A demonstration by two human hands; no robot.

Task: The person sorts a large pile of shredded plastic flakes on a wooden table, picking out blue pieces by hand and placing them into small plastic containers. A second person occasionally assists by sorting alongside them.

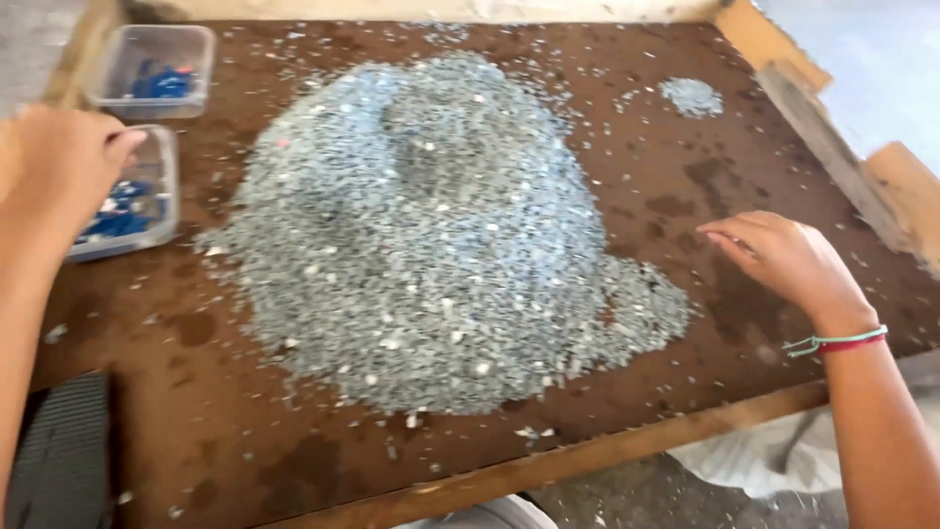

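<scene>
A big heap of small grey-blue flakes (431, 235) covers the middle of a brown wooden table (225, 431). My left hand (69, 162) hovers with fingers bunched over a clear plastic tub (162, 211) that holds blue pieces; whether it holds a piece I cannot tell. My right hand (788, 260) rests flat on the table to the right of the heap, fingers stretched toward its edge, with thin bands on the wrist.
A second clear tub (157, 69) with blue pieces stands at the far left corner. A small separate heap of flakes (691, 96) lies at the far right. Wooden rails (832, 147) border the table. Stray flakes are scattered about.
</scene>
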